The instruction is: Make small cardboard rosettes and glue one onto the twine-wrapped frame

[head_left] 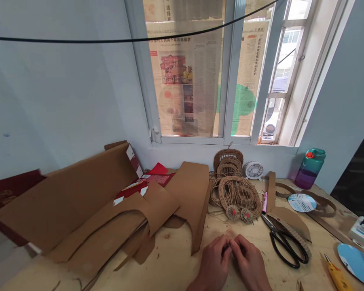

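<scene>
Low in the middle of the view, my left hand (214, 260) and my right hand (250, 262) meet fingertip to fingertip on the wooden table (176, 266). Both have their fingers curled and pinched together over something small that I cannot make out. Just beyond them lies a pile of coiled brown rope rings (238, 194) with two small round rosettes (239, 213) at its near edge. Black scissors (286, 242) lie shut to the right of my right hand.
Large cut cardboard sheets (87, 202) cover the left of the table. A pink pen (264, 202), a small white fan (254, 169), a purple-green bottle (310, 167), corrugated strips (291, 220), blue discs (356, 262) and a yellow cutter (336, 277) are at the right.
</scene>
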Demonstrator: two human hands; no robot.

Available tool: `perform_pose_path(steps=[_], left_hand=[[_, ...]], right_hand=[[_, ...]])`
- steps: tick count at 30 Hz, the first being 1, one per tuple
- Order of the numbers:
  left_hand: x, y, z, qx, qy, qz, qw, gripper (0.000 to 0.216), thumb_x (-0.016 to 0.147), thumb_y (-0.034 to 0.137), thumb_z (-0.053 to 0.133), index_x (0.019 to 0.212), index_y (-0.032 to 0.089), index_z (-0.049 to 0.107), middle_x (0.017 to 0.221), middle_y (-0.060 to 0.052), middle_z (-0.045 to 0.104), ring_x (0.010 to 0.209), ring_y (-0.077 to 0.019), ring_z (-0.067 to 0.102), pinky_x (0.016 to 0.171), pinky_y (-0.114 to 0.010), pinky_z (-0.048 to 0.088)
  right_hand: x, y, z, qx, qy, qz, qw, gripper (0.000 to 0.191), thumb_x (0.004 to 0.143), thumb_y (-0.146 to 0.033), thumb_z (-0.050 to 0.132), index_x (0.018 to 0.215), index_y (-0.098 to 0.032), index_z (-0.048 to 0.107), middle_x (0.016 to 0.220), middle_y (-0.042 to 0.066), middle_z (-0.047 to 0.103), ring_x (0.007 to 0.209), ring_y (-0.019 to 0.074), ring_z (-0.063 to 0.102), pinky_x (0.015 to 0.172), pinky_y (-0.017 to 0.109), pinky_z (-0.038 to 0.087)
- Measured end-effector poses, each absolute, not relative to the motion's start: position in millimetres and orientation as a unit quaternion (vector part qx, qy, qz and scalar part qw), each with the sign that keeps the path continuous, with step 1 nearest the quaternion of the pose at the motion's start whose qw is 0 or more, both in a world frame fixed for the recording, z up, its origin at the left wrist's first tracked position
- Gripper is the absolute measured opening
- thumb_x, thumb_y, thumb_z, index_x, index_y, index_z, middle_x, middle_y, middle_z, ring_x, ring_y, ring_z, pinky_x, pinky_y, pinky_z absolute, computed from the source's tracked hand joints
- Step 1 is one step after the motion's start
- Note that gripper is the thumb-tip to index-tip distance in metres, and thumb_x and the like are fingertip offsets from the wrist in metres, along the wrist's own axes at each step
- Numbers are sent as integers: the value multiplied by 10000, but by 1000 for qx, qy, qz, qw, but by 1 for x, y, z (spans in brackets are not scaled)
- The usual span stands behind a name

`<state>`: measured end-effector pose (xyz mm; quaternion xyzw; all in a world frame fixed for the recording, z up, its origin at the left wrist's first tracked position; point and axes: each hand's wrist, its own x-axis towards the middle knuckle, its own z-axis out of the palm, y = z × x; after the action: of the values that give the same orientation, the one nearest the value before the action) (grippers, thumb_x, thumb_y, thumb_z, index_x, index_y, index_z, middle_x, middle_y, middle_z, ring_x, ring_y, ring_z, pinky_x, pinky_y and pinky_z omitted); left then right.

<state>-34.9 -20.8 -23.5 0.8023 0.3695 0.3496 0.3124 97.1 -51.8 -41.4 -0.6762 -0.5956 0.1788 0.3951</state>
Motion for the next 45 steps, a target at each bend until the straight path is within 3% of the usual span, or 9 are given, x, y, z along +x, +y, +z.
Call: perform_pose_path(steps=[12, 25, 38, 45], left_hand=[[-35, -20, -25, 792, 369, 361, 327, 163, 824, 134, 435, 769, 200, 573, 801, -39, 652, 746, -188, 578, 619, -254, 425], [-37, -18, -16, 747, 382, 392, 377, 167, 852, 195, 460, 877, 198, 625, 835, -31, 688, 760, -175, 615, 650, -232, 456], [-35, -18, -12, 711, 395, 407, 417, 195, 861, 251, 465, 787, 170, 625, 745, -26, 668, 643, -158, 587, 583, -224, 430], [-36, -19, -13, 682, 379, 436, 448, 163, 862, 236, 469, 942, 176, 598, 872, -55, 694, 760, -187, 631, 669, -257, 467]], right_hand=[[97, -49, -41, -666, -584, 189, 424, 443, 856, -554, 393, 622, -207, 538, 537, -16, 562, 519, 151, 521, 510, 225, 392], [85, -62, -13, -609, -554, 234, 516, 331, 821, -482, 484, 735, -204, 642, 687, 30, 672, 636, 186, 599, 608, 257, 476], [95, -56, -22, -615, -566, 265, 480, 251, 817, -422, 499, 777, -191, 589, 735, 27, 653, 705, 190, 600, 660, 248, 463], [94, -56, -17, -609, -574, 276, 473, 256, 839, -411, 484, 810, -183, 598, 750, 28, 643, 705, 185, 584, 648, 244, 447]])
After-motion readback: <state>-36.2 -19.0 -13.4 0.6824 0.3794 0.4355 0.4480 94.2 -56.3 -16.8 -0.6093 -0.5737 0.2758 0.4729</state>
